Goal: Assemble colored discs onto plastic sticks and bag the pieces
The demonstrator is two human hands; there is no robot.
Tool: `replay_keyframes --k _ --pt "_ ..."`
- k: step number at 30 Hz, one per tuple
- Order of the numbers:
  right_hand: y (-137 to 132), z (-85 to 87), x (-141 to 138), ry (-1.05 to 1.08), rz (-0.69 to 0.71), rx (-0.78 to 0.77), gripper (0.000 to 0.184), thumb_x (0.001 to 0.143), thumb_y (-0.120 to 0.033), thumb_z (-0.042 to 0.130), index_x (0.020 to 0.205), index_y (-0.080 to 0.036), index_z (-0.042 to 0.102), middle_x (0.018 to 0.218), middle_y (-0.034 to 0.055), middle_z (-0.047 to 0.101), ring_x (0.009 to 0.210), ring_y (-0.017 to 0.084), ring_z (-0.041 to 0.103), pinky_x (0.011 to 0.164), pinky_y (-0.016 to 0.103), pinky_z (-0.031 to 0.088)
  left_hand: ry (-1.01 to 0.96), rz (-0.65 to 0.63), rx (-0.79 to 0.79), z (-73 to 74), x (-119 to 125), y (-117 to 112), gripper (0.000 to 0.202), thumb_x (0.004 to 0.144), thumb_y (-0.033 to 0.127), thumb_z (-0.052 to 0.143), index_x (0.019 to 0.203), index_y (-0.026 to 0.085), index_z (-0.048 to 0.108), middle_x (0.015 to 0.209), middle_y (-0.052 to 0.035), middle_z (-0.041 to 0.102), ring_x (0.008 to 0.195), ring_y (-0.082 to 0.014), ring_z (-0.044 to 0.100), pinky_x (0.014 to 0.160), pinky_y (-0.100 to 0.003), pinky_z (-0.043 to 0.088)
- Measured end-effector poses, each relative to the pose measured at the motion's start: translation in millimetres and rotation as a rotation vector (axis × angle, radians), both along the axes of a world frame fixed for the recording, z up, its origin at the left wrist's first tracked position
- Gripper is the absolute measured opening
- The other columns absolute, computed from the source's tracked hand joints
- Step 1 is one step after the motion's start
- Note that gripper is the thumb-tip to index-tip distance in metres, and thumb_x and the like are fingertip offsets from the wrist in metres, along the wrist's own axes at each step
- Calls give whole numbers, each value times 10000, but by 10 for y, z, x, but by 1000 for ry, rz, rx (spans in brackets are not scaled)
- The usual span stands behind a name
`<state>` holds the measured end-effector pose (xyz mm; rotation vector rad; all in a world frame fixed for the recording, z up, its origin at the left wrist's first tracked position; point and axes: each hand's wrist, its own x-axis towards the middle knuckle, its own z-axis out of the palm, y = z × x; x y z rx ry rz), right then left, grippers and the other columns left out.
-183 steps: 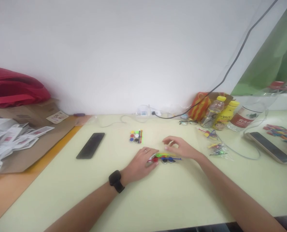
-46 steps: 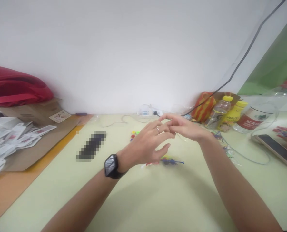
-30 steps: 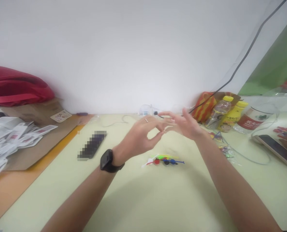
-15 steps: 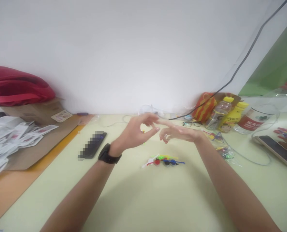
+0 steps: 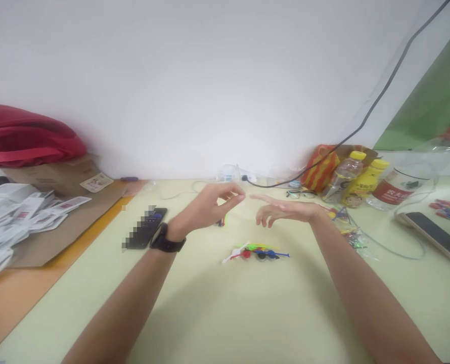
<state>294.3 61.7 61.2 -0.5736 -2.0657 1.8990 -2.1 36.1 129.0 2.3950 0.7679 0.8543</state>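
On the worktop (image 5: pixel 225 318), the pieces (image 5: pixel 246 254) lie between a phone (image 5: pixel 143 237) at left and packets (image 5: pixel 355 238) at right; bottles (image 5: pixel 362 186) stand behind the packets; far left, a bag (image 5: pixel 31 136) rests on a box (image 5: pixel 56 175).

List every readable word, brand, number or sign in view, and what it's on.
"农夫": large red-labelled bottle; rest of its name not clearly readable.
Yellow bottle: characters present, too blurred to read.
Clear bottle: label mark too blurred.
White packets: red print, too small.
Paper card: print too small.
Black phone: screen partly pixelated, nothing legible.
No numbers readable.
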Motion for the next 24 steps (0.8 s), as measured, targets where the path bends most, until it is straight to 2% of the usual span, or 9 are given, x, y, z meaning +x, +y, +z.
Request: replay_keyframes --k 4,8,10,13,15,18,20,22,24 --pt "36 -64 102 -44 22 27 973 923 -752 498 1645 -248 84 1318 168 599 1203 287 572 1036 493 425 -32 4 43 8 -45 32 239 1006 382 539 1011 202 697 1164 -69 731 974 -187 702 879 -308 565" --pt "38 -39 247 -57 -6 80 1010 873 -813 500 1642 -259 151 1389 176 566 1210 286 581 1044 496 435 -35 -35 88 64 -86 0 154 966 308 595 915 197 689 1122 -84 742 1148 -241 666 988 -358 520" --pt "19 30 267 -49 -98 127 937 882 -804 497 1614 -263 274 1380 169 578 1175 283 603 1030 493 455 -35 -82 49 94 -85 -31 134 947 269 610 867 193 685 1090 -86 750 1166 -257 663 1003 -378 506" --pt "-43 190 163 -28 -383 266 676 962 -686 504 1486 -258 510 1298 142 637 1130 263 623 1024 467 476 -67 -202 -62 111 -56 -68 136 931 215 595 832 185 683 1091 -92 754 1137 -265 679 987 -396 510" --pt "-100 306 36 28 -525 364 579 989 -652 480 1386 -250 607 1227 125 669 1099 253 632 1007 445 492 -95 -265 -124 103 -32 -79 142 916 178 584 815 182 684 1059 -87 758 1144 -270 678 998 -408 503" --pt "-190 456 -144 59 -454 491 620 888 -689 624 1315 -240 647 1163 106 683 1041 254 641 949 409 516 -128 -308 -201 86 -16 -83 146 873 129 583 772 179 676 1054 -82 756 1183 -283 659 1025 -418 480" --pt "-248 535 -231 90 -445 571 573 851 -686 670 1183 -219 692 1138 101 679 1007 253 635 911 393 521 -148 -326 -255 87 -18 -85 147 850 118 573 750 174 666 1071 -87 753 1178 -290 655 1006 -417 483" --pt "-311 601 -301 167 -532 626 498 924 -670 567 1018 -200 701 1135 105 665 966 240 626 882 390 522 -157 -341 -302 100 -23 -94 154 843 126 556 736 169 659 1062 -97 749 1143 -293 661 945 -403 501" --pt "-382 660 -364 213 -609 635 446 999 -593 472 1008 -202 686 1162 102 653 919 217 624 864 389 527 -150 -348 -329 118 -24 -108 169 847 135 537 730 166 655 1060 -105 745 1105 -289 665 874 -383 512"
